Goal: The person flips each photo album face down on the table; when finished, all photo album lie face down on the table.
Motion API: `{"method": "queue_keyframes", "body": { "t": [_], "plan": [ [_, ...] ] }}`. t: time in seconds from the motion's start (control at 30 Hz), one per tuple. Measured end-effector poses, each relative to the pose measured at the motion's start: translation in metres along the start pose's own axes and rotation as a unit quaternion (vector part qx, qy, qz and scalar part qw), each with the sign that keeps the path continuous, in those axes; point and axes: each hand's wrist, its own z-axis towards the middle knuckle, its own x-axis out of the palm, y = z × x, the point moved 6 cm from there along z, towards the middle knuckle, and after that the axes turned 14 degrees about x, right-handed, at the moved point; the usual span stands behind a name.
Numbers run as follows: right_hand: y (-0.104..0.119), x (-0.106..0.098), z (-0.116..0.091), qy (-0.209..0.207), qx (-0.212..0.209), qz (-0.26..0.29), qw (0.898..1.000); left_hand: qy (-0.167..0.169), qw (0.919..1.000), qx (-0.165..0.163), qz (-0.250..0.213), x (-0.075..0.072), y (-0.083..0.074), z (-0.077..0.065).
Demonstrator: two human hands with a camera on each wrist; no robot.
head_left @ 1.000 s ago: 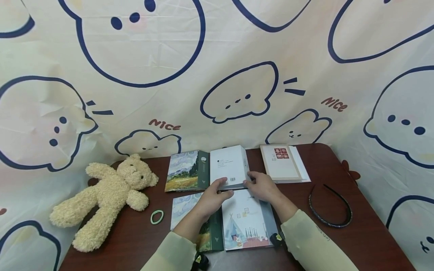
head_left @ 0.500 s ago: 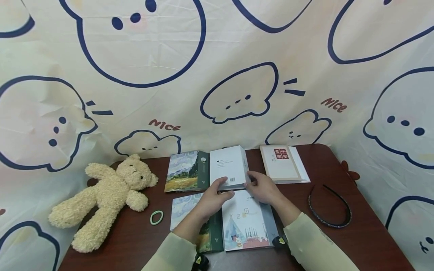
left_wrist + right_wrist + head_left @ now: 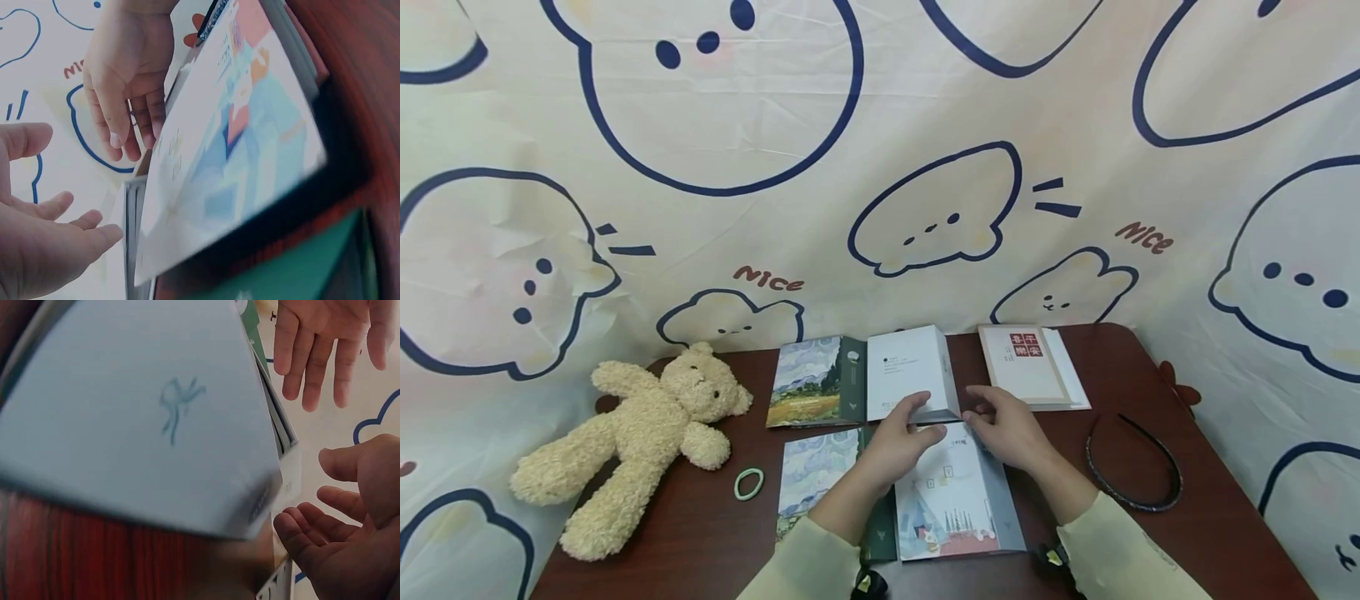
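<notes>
A thick white book lies at the back middle of the table. In front of it lies a book with a tent picture on its white cover. My left hand hovers over the near edge of the white book, thumb and fingers spread apart. Just right of that book's near corner, my right hand has loosely bent fingers around nothing. Both wrist views show the two palms facing each other, with no object between the left hand and the right hand.
Two landscape-covered books with green spines, one behind and one in front, lie to the left. A cream book with red characters is at back right. A teddy bear, a green ring and a black headband lie around them.
Both hands have come off the sides of the white book and drawn slightly to the right and toward me. The white book stays in its place.
</notes>
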Motion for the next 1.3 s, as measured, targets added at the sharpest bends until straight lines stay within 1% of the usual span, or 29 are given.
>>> {"method": "queue_keyframes", "body": {
  "t": [0.13,0.23,0.3,0.47,0.6,0.73,0.87,1.03,1.2,1.3],
  "plan": [
    [-0.008,-0.013,-0.004,-0.016,-0.012,0.006,1.000,0.001,0.9999,0.007,-0.016,0.007,-0.004,0.000],
    [-0.014,-0.022,-0.006,-0.037,-0.019,0.005,0.999,0.002,0.9996,0.008,-0.027,0.014,-0.005,-0.001],
    [-0.017,-0.027,-0.007,-0.048,-0.024,-0.002,0.999,-0.003,0.9996,0.008,-0.027,0.016,-0.004,0.000],
    [-0.028,-0.037,-0.007,-0.068,-0.012,-0.018,0.997,-0.006,0.9997,0.007,-0.024,0.025,-0.004,0.001],
    [-0.035,-0.045,-0.004,-0.079,-0.001,-0.030,0.996,0.003,0.9995,0.003,-0.031,0.036,-0.006,0.006],
    [-0.042,-0.051,0.000,-0.086,0.006,-0.045,0.995,0.004,0.9994,-0.005,-0.034,0.046,-0.006,0.013],
    [-0.045,-0.058,0.003,-0.098,0.004,-0.059,0.993,0.006,0.9992,-0.006,-0.038,0.054,-0.004,0.021],
    [-0.051,-0.067,0.007,-0.099,0.015,-0.077,0.992,0.010,0.9986,-0.009,-0.051,0.063,0.000,0.029],
    [-0.059,-0.072,0.012,-0.087,0.038,-0.094,0.991,0.005,0.9971,-0.011,-0.075,0.071,0.002,0.037],
    [-0.063,-0.075,0.015,-0.084,0.045,-0.097,0.991,-0.003,0.9947,-0.013,-0.102,0.077,0.002,0.041]
  ]
}}
